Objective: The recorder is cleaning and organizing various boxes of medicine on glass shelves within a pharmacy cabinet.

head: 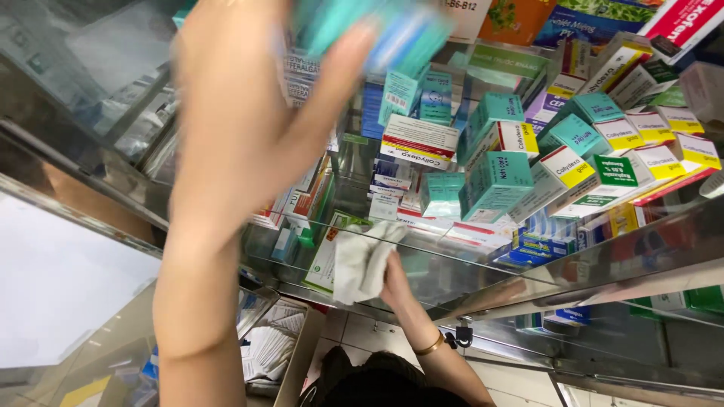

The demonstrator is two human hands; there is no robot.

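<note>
Left hand point(249, 113) clamped on teal boxes point(377, 30), right hand point(394, 279) gripping white cloth point(362, 260), glass shelf point(483, 260), stacked medicine boxes point(573, 158) behind

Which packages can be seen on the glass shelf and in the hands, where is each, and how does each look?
Blurred teal and blue box: top centre, held in the left hand.
Teal cardboard boxes: shelf centre, rectangular.
White boxes with yellow panels: right, in rows.
White box with red stripes: middle, flat.
White crumpled cloth: shelf front edge, in the right hand.
</note>
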